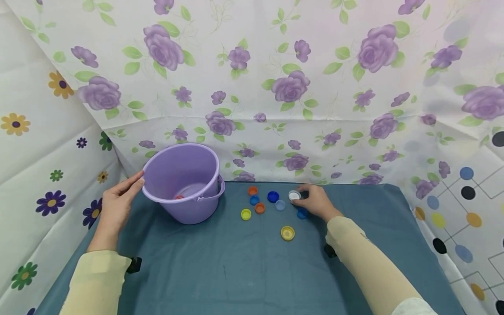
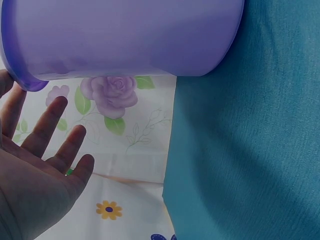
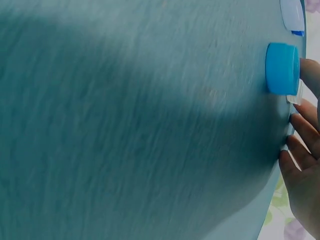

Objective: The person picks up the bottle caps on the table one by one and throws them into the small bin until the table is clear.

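My left hand [image 1: 118, 202] pinches the rim of a purple bucket [image 1: 194, 213] between thumb and index finger; in the left wrist view its other fingers [image 2: 42, 127] stretch out below the bucket's wall. The bucket stands upright at the table's back left, its handle hanging on the right side. A small red-orange cap [image 1: 179, 197] lies inside. On the right, my right hand [image 1: 318, 202] has thumb and index finger around a white bottle cap [image 1: 294, 195] on the cloth. Just below that hand sits a blue cap [image 1: 302, 213], seen large in the right wrist view.
Between bucket and right hand lie a dark blue cap [image 1: 273, 196], a light blue cap [image 1: 280, 205], orange caps [image 1: 260, 208], another blue cap [image 1: 254, 200] and a yellow cap [image 1: 246, 214]. Nearer is a larger yellow lid [image 1: 288, 233]. A flowered sheet [image 1: 260, 148] hangs behind the teal cloth [image 1: 220, 271].
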Available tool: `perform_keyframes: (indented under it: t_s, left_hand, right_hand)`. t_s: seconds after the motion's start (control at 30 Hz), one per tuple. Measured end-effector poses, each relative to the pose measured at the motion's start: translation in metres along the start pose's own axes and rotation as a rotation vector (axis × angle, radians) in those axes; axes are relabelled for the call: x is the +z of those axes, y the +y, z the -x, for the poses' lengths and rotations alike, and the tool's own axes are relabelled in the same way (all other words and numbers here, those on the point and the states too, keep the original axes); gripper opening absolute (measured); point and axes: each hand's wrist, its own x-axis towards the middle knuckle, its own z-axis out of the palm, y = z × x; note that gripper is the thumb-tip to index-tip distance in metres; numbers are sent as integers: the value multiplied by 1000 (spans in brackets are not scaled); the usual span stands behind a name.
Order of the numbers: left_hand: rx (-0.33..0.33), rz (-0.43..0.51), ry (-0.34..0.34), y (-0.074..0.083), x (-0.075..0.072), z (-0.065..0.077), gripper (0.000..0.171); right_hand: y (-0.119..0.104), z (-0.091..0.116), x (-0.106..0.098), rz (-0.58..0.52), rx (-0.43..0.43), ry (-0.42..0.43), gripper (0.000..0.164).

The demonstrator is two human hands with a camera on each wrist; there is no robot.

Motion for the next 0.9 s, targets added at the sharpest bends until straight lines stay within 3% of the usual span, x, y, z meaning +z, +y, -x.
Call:
perform_keyframes:
  t_s: [0.27, 0.9]
  left_hand:
    - [-2, -6, 8, 0, -1, 0, 54]
    - [10, -30, -6, -2, -1, -1, 53]
  right_hand:
    - [13, 4, -2, -21, -6, 27, 49]
    - [19, 6, -3, -64, 11, 8, 47]
